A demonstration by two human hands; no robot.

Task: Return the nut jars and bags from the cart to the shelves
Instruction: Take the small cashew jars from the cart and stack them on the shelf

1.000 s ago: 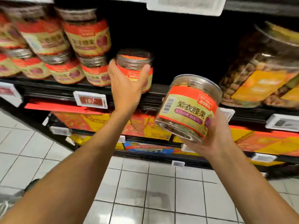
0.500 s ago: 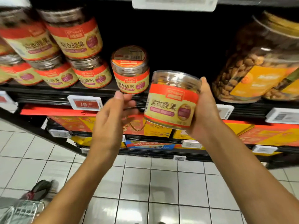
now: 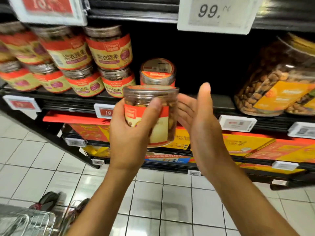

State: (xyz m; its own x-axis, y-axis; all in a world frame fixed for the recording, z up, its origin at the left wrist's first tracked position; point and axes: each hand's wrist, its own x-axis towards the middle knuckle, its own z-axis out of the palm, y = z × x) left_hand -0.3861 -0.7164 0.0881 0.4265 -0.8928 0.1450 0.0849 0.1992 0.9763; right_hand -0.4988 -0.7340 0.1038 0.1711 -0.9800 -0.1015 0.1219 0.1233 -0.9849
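Note:
A clear nut jar (image 3: 163, 120) with a red and yellow label is upright in front of the shelf, and my left hand (image 3: 131, 133) grips it from the left with the thumb across its front. My right hand (image 3: 199, 120) is just right of the jar, palm facing it, fingers straight, holding nothing. Behind the held jar a single matching jar (image 3: 157, 72) stands on the black shelf (image 3: 68, 99). Stacked matching jars (image 3: 109, 50) fill the shelf to the left. Dark free shelf space lies right of the single jar.
Large clear jars of nuts (image 3: 279, 79) stand at the shelf's right. Price tags (image 3: 216, 12) hang from the shelf above. Orange boxes (image 3: 247, 145) fill the lower shelf. A wire cart corner (image 3: 25, 222) shows at bottom left on the white tiled floor.
The jar passed from my right hand to my left hand. My right hand let go and now stays flat beside it. The view moved closer to the shelf.

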